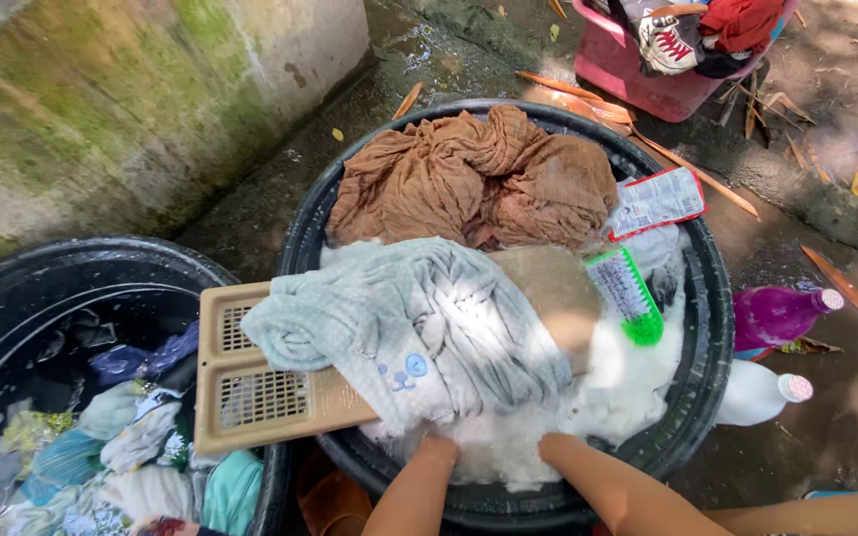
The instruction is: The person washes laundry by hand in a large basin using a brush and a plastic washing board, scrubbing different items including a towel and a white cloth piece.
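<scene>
A black tub (pixel 709 298) sits on wet ground, full of white suds (pixel 548 427). Heaped at its far side is a wrung brown cloth (pixel 474 179). A tan washboard (pixel 270 382) lies across the tub's near-left rim, its slotted end sticking out over a second black tub (pixel 52 268) on the left. Draped over the board is a pale green-grey garment (pixel 419 328) with a small blue figure on it, its lower edge trailing into the suds. A green scrub brush (pixel 628 296) rests on the board's far end, bristles up, and a flat soap packet (pixel 657 201) lies at the tub's right rim. The left tub holds dark water and a pile of soaked clothes (pixel 121 457) in white, teal and blue. Beyond, a red basket (pixel 618 65) carries more clothing. Just right of the main tub a purple bottle (pixel 777 316) and a white bottle (pixel 762 392) lie on their sides on the ground. Both forearms reach in from the bottom edge: the left hand (pixel 437 447) goes into the suds just below the garment's hem, the right hand (pixel 553 447) beside it, a little apart. The foam hides the fingers of each, so I cannot tell how wide either grip is or what it holds.
</scene>
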